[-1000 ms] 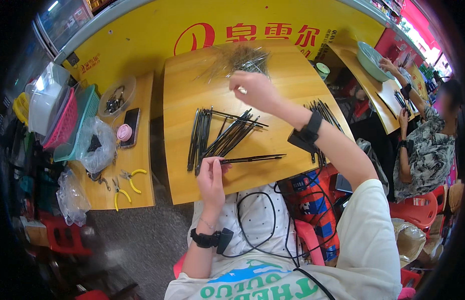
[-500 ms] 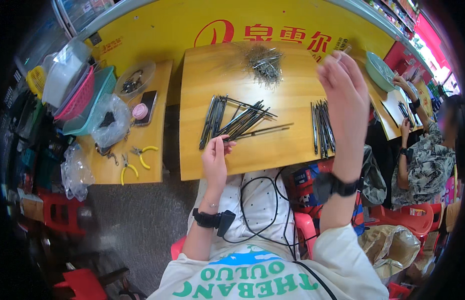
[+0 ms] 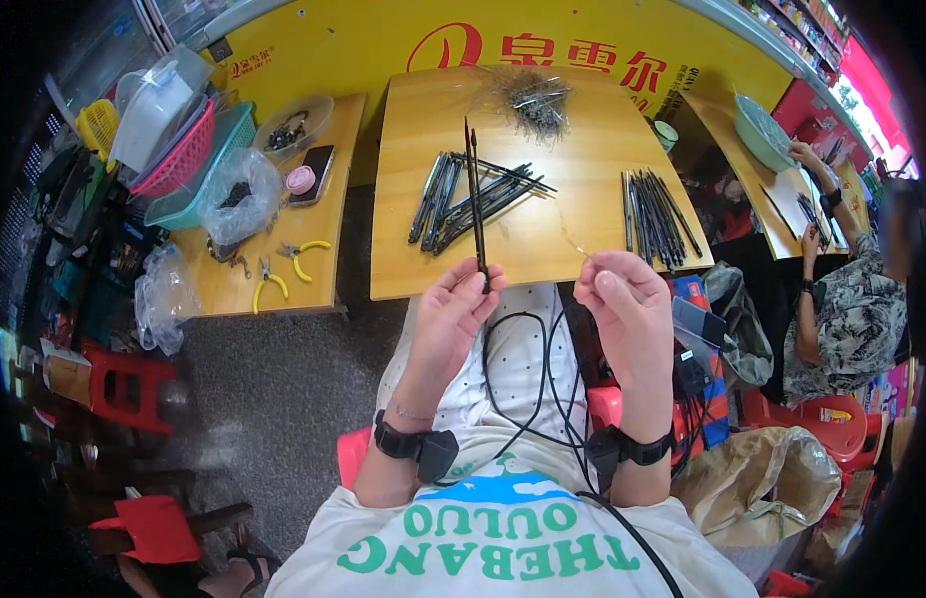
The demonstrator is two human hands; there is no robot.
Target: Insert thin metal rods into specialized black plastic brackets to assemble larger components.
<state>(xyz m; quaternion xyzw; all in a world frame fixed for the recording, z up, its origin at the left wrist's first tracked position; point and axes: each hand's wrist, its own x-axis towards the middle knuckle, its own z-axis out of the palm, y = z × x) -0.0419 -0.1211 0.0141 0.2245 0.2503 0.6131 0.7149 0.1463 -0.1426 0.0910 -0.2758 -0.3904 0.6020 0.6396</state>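
Observation:
My left hand [image 3: 453, 311] is closed, its fingertips round the lower end of a thin black stick [image 3: 477, 199]. The stick stands nearly upright in front of my body; it may be more than one lying together. Level with it, my right hand [image 3: 627, 299] pinches a fine, pale wire [image 3: 574, 239], faint against the wood. Beyond my left hand a loose pile of black sticks [image 3: 493, 204] lies crossed on the table. To the right is a straighter bundle of black sticks [image 3: 654, 219]. A tangled heap of thin silvery wires [image 3: 537, 105] sits at the far edge.
The wooden table [image 3: 403, 269] is before me. On a side table at left are yellow-handled pliers [image 3: 269, 289], a phone [image 3: 313, 177], plastic bags and stacked baskets [image 3: 179, 164]. A black cable [image 3: 491, 389] crosses my lap. Another person [image 3: 841, 309] works at a table on the right.
My right hand has come down from the far right, by the wire heap, to near my left hand. My left hand has drawn back with a black stick, now raised upright off the pile.

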